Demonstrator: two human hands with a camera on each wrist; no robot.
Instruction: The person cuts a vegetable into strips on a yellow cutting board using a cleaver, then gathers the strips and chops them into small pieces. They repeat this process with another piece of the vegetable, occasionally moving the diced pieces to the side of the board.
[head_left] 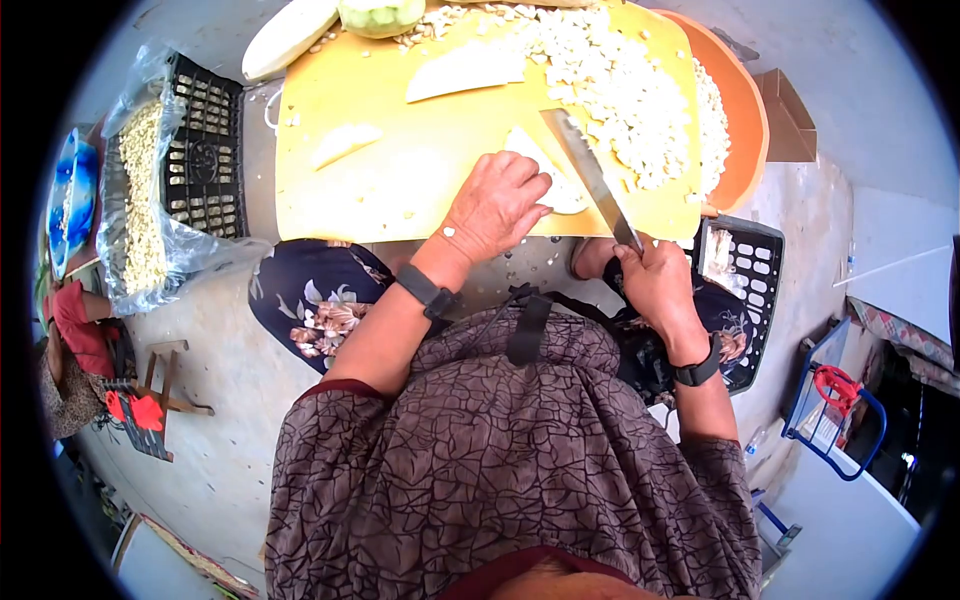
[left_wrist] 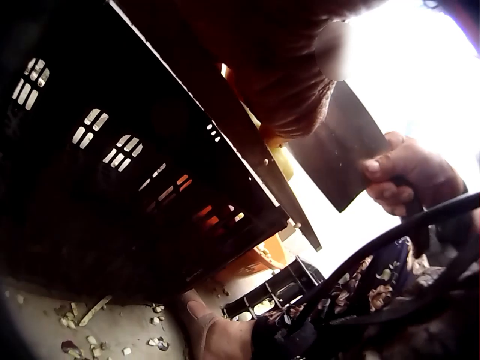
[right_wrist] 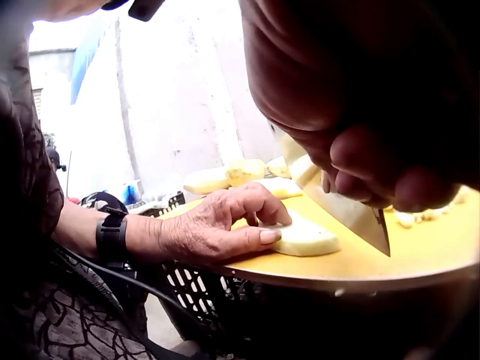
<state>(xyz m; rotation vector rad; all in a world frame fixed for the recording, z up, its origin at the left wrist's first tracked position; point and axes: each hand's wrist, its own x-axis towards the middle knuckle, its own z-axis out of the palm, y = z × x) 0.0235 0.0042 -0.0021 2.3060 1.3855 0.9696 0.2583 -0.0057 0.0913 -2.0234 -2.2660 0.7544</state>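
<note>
Head view: your left hand [head_left: 495, 205] held a pale slice [head_left: 563, 188] on the yellow board [head_left: 400, 190]; your right hand [head_left: 657, 282] gripped a knife [head_left: 592, 178] beside it. Left wrist: the knife looked wide. Right wrist: your left hand pinched the slice's end.

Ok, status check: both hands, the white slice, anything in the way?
Left fingers pinching white slice; right fingers gripping knife. Slice resting on yellow board, knife alongside. Nothing seen between them; chopped pile on knife's other side.

Slice [head_left: 560, 178] on board [head_left: 345, 85]; pieces [head_left: 620, 100], basin [head_left: 752, 130] right; crate [head_left: 204, 160] left.
</note>
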